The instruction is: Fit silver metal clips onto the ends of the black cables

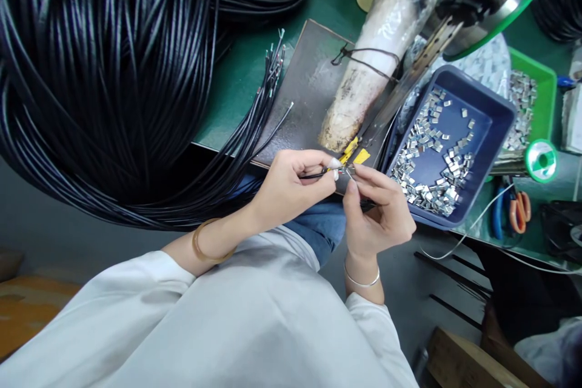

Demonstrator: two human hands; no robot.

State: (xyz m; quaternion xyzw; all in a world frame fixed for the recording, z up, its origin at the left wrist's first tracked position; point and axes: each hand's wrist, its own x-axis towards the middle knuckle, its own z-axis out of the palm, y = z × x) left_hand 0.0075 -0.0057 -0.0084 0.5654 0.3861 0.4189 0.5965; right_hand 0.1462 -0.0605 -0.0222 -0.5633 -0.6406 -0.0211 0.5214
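Observation:
Near the front edge of the bench, my left hand (291, 185) is closed, its thumb and forefinger pinching a black cable (311, 176) close to its tip. My right hand (379, 209) meets it there, fingers pinched around a small silvery metal piece (349, 168) at the cable's end. Fingertips cover much of this piece, so its exact shape is unclear. Just beyond the fingers are yellow-tipped parts (361, 156). To the left, a bunch of black cables (245, 139) lies with stripped ends on a dark board (300, 88).
A large coil of black cable (109, 73) fills the left side. A taped white tube (364, 73) slants down over the board. At right stand a blue tray (493, 115) of small metal shells, a green bin (545, 97), a solder spool (541, 160) and orange-handled pliers (518, 212).

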